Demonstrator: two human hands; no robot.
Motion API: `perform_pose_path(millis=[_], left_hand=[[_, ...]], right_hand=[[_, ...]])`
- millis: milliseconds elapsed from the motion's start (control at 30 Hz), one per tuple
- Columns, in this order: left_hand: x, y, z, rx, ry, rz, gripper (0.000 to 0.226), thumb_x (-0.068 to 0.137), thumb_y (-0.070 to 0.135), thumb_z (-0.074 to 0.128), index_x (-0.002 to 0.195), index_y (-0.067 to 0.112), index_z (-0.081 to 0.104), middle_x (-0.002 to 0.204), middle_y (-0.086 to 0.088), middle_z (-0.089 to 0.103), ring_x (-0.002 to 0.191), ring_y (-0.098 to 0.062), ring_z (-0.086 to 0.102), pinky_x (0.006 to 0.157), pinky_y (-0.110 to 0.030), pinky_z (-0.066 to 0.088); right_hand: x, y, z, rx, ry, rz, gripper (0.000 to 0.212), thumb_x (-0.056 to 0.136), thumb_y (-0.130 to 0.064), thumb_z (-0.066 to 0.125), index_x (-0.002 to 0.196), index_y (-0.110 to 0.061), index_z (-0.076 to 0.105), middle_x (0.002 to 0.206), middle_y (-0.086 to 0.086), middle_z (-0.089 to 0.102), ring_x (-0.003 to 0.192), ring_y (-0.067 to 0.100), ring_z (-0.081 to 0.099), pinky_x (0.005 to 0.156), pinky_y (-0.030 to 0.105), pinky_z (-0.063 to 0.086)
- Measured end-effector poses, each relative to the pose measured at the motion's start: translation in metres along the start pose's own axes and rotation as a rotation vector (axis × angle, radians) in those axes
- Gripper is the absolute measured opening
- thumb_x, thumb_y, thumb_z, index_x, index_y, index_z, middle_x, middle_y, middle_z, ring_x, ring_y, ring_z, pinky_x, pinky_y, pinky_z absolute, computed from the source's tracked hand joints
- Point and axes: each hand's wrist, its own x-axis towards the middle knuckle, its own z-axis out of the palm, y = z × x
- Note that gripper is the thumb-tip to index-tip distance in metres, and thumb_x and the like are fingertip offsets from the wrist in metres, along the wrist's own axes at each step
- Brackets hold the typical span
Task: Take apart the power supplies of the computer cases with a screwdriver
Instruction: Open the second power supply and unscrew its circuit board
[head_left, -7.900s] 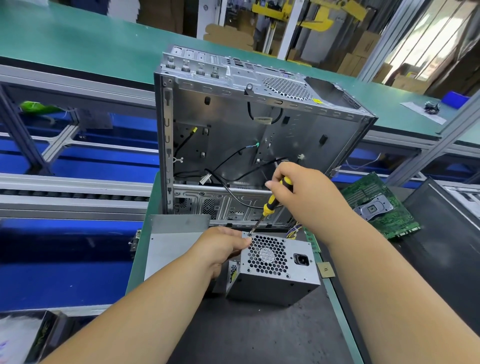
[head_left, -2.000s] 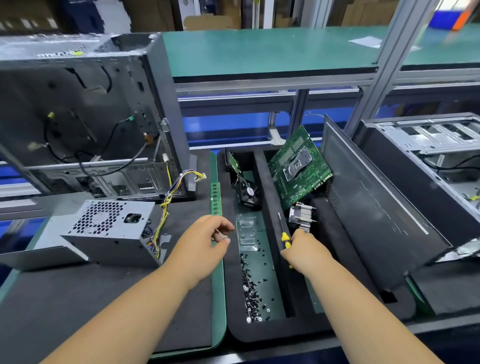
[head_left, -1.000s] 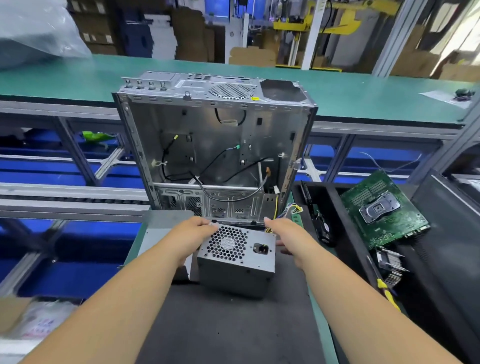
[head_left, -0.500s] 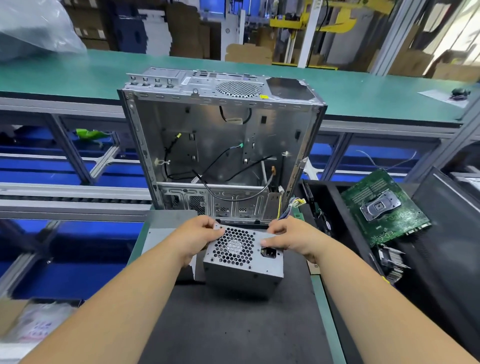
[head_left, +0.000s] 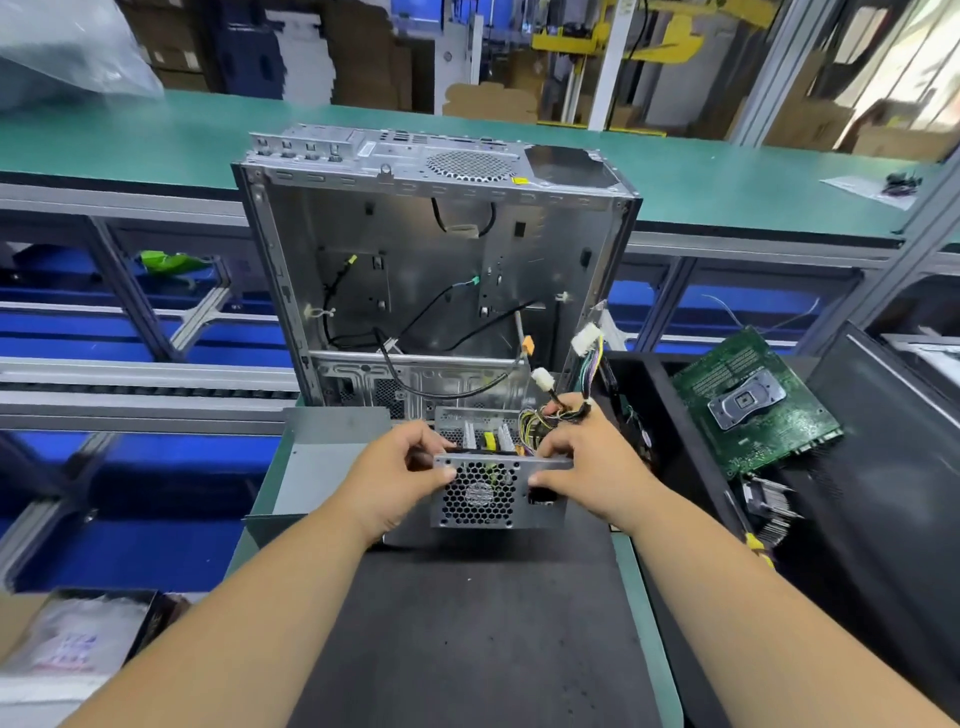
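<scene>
both hands (head_left: 410, 467) gripping power supply (head_left: 493, 491) — no legible labels

Bench (head_left: 631, 582): black mat (head_left: 467, 639) on top. Open computer case (head_left: 431, 270) upright at far edge; grey metal panel (head_left: 322, 462) at left edge.

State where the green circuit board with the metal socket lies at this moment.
In the head view, the green circuit board leans at the right in the black foam tray, right of the open metal computer case and above a finned heatsink.
</scene>
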Motion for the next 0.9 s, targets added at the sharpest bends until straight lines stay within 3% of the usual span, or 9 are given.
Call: perform_pose_path(millis=[133, 300, 400, 567, 633, 667, 733, 767, 900], left_hand=[[-0.008, -0.016, 0.001, 0.105, -0.064, 0.022, 0.03, 0.075, 0.003, 0.083, 0.071, 0.019, 0.057, 0.101, 0.006, 0.07, 0.087, -0.017, 0.063, 0.082, -0.026, 0.05], [-0.015, -0.018, 0.002, 0.387, -0.205, 0.074, 0.038, 0.068, 0.006, 0.087, 0.067, 0.028, 0.056, 0.097, 0.005, 0.065, 0.089, -0.014, 0.063, 0.082, -0.028, 0.052], [-0.02, -0.018, 0.006, 0.623, -0.292, 0.127, 0.042, 0.069, 0.014, 0.086, 0.071, 0.035, 0.05, 0.092, 0.012, 0.057, 0.084, -0.012, 0.057, 0.079, -0.03, 0.051], [-0.023, -0.014, 0.002, 0.696, -0.302, 0.138, 0.037, 0.073, 0.021, 0.085, 0.076, 0.035, 0.05, 0.09, 0.016, 0.05, 0.083, -0.011, 0.056, 0.08, -0.029, 0.049], [-0.025, -0.011, 0.002, 0.693, -0.311, 0.147, 0.03, 0.078, 0.029, 0.081, 0.081, 0.035, 0.052, 0.094, 0.016, 0.053, 0.087, -0.009, 0.058, 0.082, -0.028, 0.05], [-0.025, -0.01, 0.002, 0.688, -0.306, 0.155, 0.026, 0.081, 0.032, 0.078, 0.084, 0.035, 0.053, 0.097, 0.015, 0.055, 0.088, -0.009, 0.059, 0.084, -0.03, 0.05], [-0.026, -0.009, 0.001, 0.694, -0.279, 0.173, 0.017, 0.088, 0.032, 0.07, 0.088, 0.036, 0.054, 0.099, 0.014, 0.056, 0.091, -0.01, 0.059, 0.087, -0.033, 0.051], [-0.025, -0.008, 0.001, 0.709, -0.258, 0.18, 0.014, 0.09, 0.03, 0.067, 0.091, 0.037, 0.055, 0.1, 0.015, 0.056, 0.093, -0.01, 0.059, 0.088, -0.034, 0.05], [-0.021, -0.01, -0.001, 0.789, -0.184, 0.179, 0.011, 0.09, 0.03, 0.069, 0.099, 0.035, 0.067, 0.095, 0.018, 0.054, 0.095, -0.011, 0.059, 0.089, -0.03, 0.048]], right_hand=[[-0.013, 0.007, 0.01, -0.02, -0.067, -0.008, 0.014, 0.078, -0.032, 0.085, 0.079, -0.028, 0.071, 0.139, -0.005, 0.029, 0.123, 0.005, 0.038, 0.104, 0.016, 0.028], [-0.016, 0.003, 0.011, 0.198, 0.068, 0.093, 0.017, 0.087, -0.022, 0.076, 0.098, -0.028, 0.065, 0.123, -0.003, 0.043, 0.109, 0.009, 0.043, 0.086, 0.006, 0.032], [-0.014, 0.004, 0.004, 0.214, 0.027, 0.239, 0.024, 0.093, -0.024, 0.068, 0.112, -0.037, 0.061, 0.12, -0.009, 0.054, 0.088, 0.013, 0.055, 0.067, 0.017, 0.042], [-0.015, 0.0, 0.002, 0.26, -0.128, 0.362, 0.042, 0.095, -0.024, 0.066, 0.133, -0.04, 0.06, 0.131, -0.002, 0.055, 0.103, 0.026, 0.068, 0.091, 0.044, 0.055], [-0.016, 0.0, 0.008, 0.287, -0.148, 0.368, 0.034, 0.094, -0.021, 0.067, 0.126, -0.033, 0.068, 0.125, 0.003, 0.061, 0.11, 0.027, 0.066, 0.094, 0.044, 0.056], [-0.017, 0.0, 0.011, 0.289, -0.151, 0.36, 0.028, 0.094, -0.019, 0.067, 0.119, -0.03, 0.072, 0.119, 0.003, 0.064, 0.106, 0.02, 0.066, 0.09, 0.034, 0.056], [-0.019, 0.0, 0.021, 0.273, -0.15, 0.332, 0.016, 0.092, -0.018, 0.07, 0.105, -0.026, 0.076, 0.102, -0.003, 0.067, 0.082, 0.001, 0.062, 0.065, 0.011, 0.047], [-0.019, -0.001, 0.026, 0.246, -0.153, 0.313, 0.012, 0.091, -0.018, 0.071, 0.1, -0.024, 0.077, 0.095, -0.006, 0.067, 0.072, -0.002, 0.058, 0.056, 0.007, 0.041], [-0.019, -0.006, 0.047, 0.154, -0.197, 0.244, 0.011, 0.087, -0.019, 0.075, 0.085, -0.03, 0.073, 0.08, -0.014, 0.066, 0.065, -0.004, 0.053, 0.057, 0.008, 0.039]])
